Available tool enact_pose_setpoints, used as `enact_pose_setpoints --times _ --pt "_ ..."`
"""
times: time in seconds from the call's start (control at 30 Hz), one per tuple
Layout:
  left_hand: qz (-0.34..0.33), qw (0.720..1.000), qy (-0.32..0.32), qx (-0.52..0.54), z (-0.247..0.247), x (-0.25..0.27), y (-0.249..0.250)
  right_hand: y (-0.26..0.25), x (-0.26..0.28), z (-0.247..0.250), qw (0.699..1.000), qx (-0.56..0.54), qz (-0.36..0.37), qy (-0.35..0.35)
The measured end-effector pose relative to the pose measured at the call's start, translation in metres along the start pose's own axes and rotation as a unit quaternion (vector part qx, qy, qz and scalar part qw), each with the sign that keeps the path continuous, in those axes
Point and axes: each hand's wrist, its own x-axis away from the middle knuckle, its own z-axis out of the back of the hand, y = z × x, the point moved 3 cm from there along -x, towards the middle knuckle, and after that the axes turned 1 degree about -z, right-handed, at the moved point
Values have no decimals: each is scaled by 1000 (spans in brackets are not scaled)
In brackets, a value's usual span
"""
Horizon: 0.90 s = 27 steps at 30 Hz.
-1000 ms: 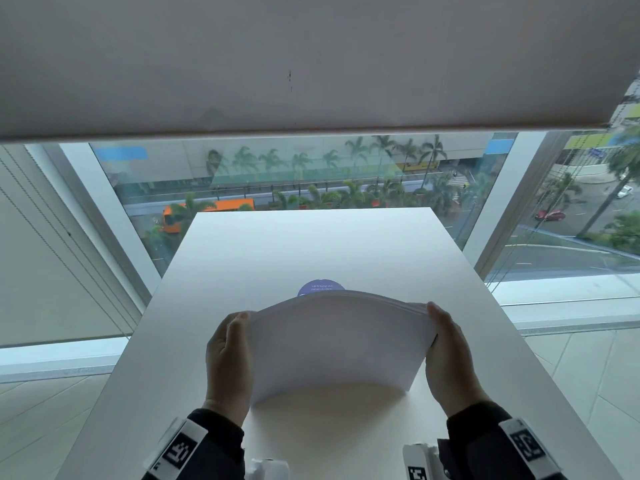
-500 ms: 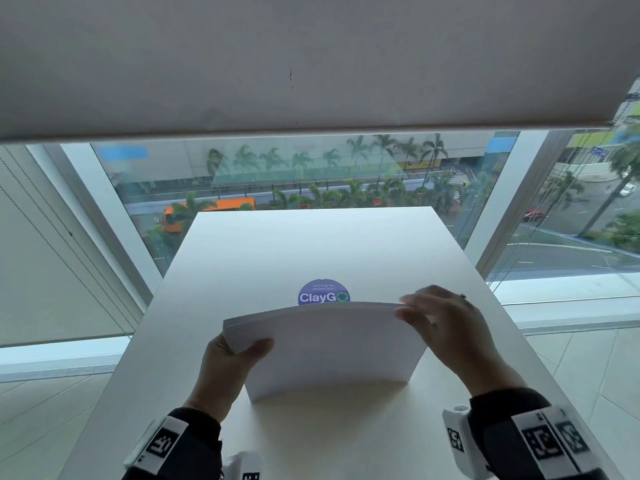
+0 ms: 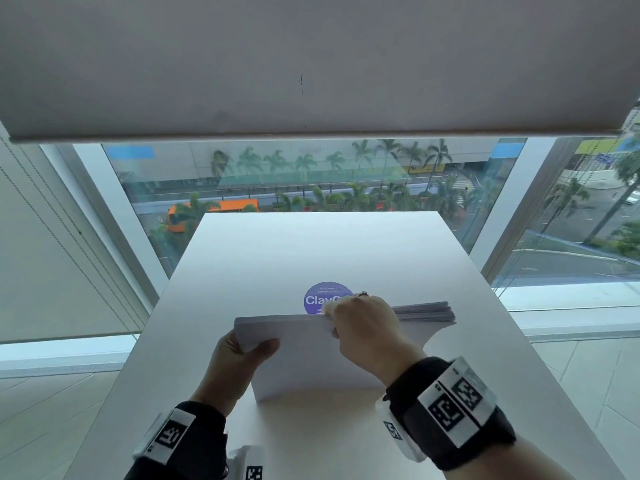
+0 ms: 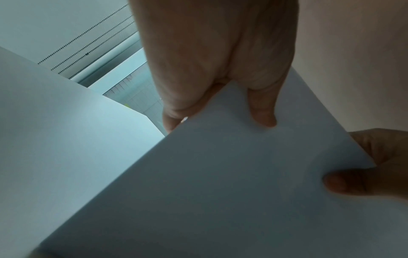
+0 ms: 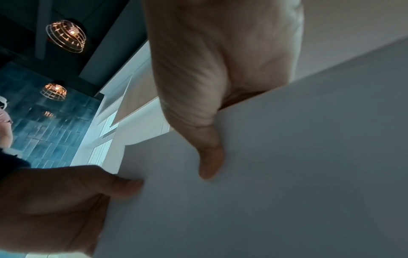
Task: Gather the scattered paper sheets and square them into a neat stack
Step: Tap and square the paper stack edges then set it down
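Observation:
A thick stack of white paper sheets [image 3: 311, 362] stands on its long bottom edge on the white table [image 3: 311, 244], leaning a little away from me. My left hand [image 3: 254, 346] grips its upper left corner, thumb on the near face. My right hand [image 3: 334, 320] reaches over the middle of the top edge and pinches it, thumb in front and fingers behind. At the upper right the sheet edges [image 3: 426, 311] fan out unevenly. The left wrist view has the left hand [image 4: 220, 104] on the paper [image 4: 220, 192]; the right wrist view has the right hand [image 5: 209, 139] on the paper [image 5: 287, 174].
A round purple sticker [image 3: 320, 296] lies on the table just behind the stack. The table's far edge meets a large window [image 3: 311, 181] under a lowered roller blind [image 3: 311, 64]. Tiled floor [image 3: 52, 410] shows on both sides.
My right hand left the stack's right edge and moved to the middle of the top edge. My left hand shifted from the left side to a thumb-in-front grip at the corner.

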Motion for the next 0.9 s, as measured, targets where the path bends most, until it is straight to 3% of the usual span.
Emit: enact_pose_setpoints --times 0.07,0.13,0.23,0.33,0.47,0.6,0.7,0.77,0.9 --pt "-34 998 38 -46 2 2 3 3 2 2 1000 -20 -9 9" --pt "-67 980 116 -147 10 4 4 9 6 12 997 -56 -28 34" --pt "-28 962 210 -172 25 9 2 28 16 33 981 -140 -96 95" --pt "0 989 142 -33 15 11 7 53 23 40 944 -257 -170 118" --pt "-36 998 -13 48 -13 9 23 68 31 24 830 -491 -201 170" --pt "-61 996 -24 60 -21 4 34 71 39 -12 720 -631 -206 203" --pt "-79 997 -15 10 -22 5 35 74 44 -31 663 -692 -201 201" --pt "-83 996 -4 -11 -21 8 30 73 48 -42 645 -719 -189 173" --pt "-78 997 3 9 -17 12 20 73 54 -60 648 -728 -191 119"
